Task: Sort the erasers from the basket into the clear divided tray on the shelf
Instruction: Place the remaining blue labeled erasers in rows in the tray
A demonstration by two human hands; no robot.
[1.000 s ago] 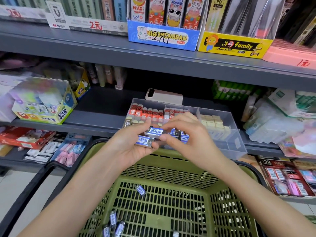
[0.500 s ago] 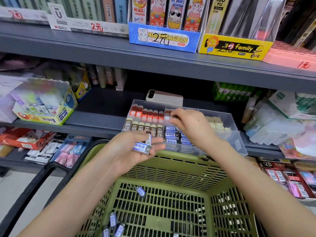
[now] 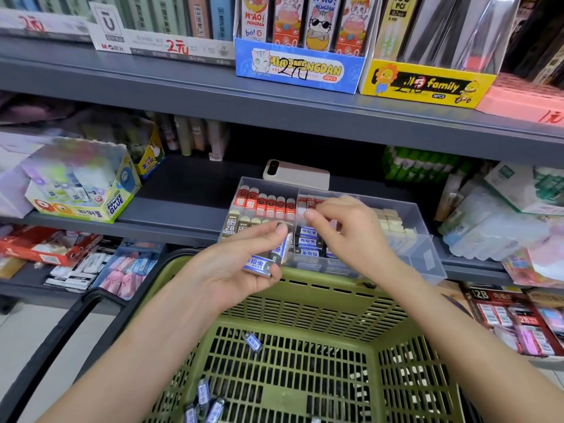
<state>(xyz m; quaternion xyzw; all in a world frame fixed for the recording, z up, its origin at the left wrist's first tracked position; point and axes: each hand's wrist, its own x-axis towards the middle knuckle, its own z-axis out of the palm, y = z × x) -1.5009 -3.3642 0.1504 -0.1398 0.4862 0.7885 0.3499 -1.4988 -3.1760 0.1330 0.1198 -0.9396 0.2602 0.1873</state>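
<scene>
The clear divided tray [image 3: 427,243] sits on the middle shelf with rows of red erasers [image 3: 263,204], grey 2B erasers [image 3: 231,225], blue-and-white erasers [image 3: 308,243] and cream erasers [image 3: 393,225]. My left hand [image 3: 235,270] grips two blue-and-white erasers [image 3: 266,261] just above the green basket's far rim [image 3: 320,283], at the tray's front left. My right hand [image 3: 348,236] hovers over the tray's middle compartments, fingers loosely curled and holding nothing. More blue-and-white erasers lie on the basket floor [image 3: 252,341], several of them at the near edge [image 3: 204,404].
A phone [image 3: 296,176] lies behind the tray. A glue box [image 3: 82,192] stands at the left of the same shelf, and wrapped packs [image 3: 494,230] crowd its right. The lower shelf holds 2B boxes [image 3: 518,322] and pink erasers [image 3: 125,276]. The basket's black handle [image 3: 61,340] hangs at the left.
My right hand took an eraser from my left hand, set it in the tray's blue-and-white compartment, and has lifted off empty. My left hand stays put with fewer erasers.
</scene>
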